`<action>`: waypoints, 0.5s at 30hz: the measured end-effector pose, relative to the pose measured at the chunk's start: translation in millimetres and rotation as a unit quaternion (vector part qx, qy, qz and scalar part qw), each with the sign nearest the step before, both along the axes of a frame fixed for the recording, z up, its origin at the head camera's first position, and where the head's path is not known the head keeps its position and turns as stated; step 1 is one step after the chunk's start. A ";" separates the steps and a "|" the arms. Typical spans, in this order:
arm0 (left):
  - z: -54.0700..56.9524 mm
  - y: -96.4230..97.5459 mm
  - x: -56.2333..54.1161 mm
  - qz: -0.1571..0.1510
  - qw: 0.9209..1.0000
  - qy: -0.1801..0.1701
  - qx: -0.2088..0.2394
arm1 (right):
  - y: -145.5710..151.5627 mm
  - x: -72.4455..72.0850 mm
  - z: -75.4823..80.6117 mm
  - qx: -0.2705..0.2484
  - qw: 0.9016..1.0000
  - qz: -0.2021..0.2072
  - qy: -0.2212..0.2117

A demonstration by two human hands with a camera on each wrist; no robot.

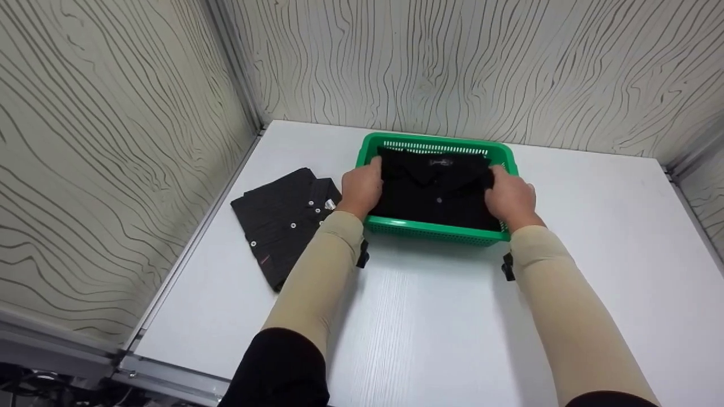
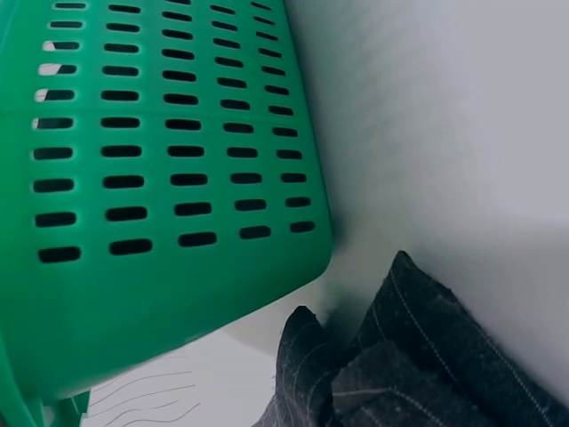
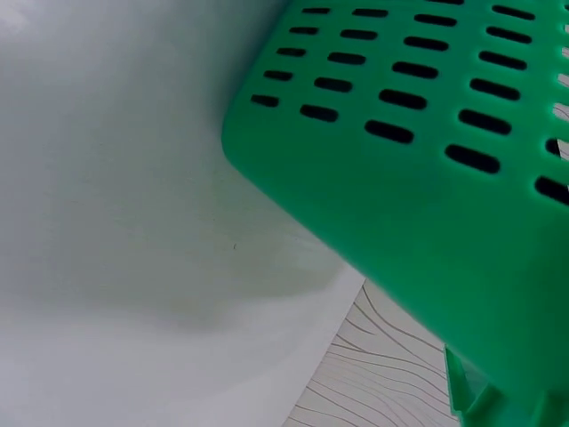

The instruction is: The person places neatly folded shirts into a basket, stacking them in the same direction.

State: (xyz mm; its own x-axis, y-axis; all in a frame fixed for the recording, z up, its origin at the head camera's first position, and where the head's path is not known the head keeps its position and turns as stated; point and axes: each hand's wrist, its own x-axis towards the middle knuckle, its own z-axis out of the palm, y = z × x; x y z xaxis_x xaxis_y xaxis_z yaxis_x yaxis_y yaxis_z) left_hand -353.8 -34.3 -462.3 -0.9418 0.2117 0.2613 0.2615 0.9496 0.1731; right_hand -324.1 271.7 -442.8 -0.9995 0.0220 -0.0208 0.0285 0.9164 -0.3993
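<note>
A folded black shirt (image 1: 435, 195) with a collar label and a pale button lies within the green basket (image 1: 435, 226). My left hand (image 1: 362, 189) reaches over the basket's left side and grips the shirt's left edge. At the opposite edge, my right hand (image 1: 511, 195) holds the shirt with the thumb on the upper side. The fingertips of both hands are largely hidden. Both wrist views show the basket's slotted outer wall (image 2: 178, 169), without the hands.
To the left, a folded dark grey shirt (image 1: 277, 217) with white buttons lies on the white table (image 1: 418, 316), partly behind my left forearm. Wood-patterned panels (image 1: 441, 68) rise behind the table and along its left side.
</note>
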 end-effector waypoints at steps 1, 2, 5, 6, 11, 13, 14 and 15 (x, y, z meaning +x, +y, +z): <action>0.1 0.0 0.1 0.000 1.000 0.001 -0.001 | -0.4 0.1 0.2 0.006 1.000 0.001 0.000; 0.2 -0.1 0.2 -0.001 1.000 0.000 -0.002 | -0.7 0.0 0.2 0.011 1.000 0.002 0.001; 0.9 -0.2 0.3 -0.001 1.000 -0.006 -0.001 | -1.9 0.7 0.3 0.022 1.000 0.003 0.004; 1.3 -0.2 0.2 -0.001 1.000 -0.009 -0.001 | -2.0 1.0 0.1 0.023 1.000 0.003 0.005; 5.1 -1.0 0.4 0.003 0.999 -0.038 0.012 | -1.8 0.8 -1.8 0.024 1.000 0.005 0.011; 7.3 -1.6 0.7 0.002 0.999 -0.052 0.018 | -1.4 0.6 -2.0 0.022 1.000 0.005 0.010; 8.3 -2.0 0.9 0.000 0.998 -0.058 0.022 | -1.3 0.3 -2.3 0.020 1.000 0.004 0.009; 9.1 -2.5 0.9 -0.002 0.998 -0.063 0.025 | -1.0 0.3 -2.3 0.018 1.000 0.005 0.009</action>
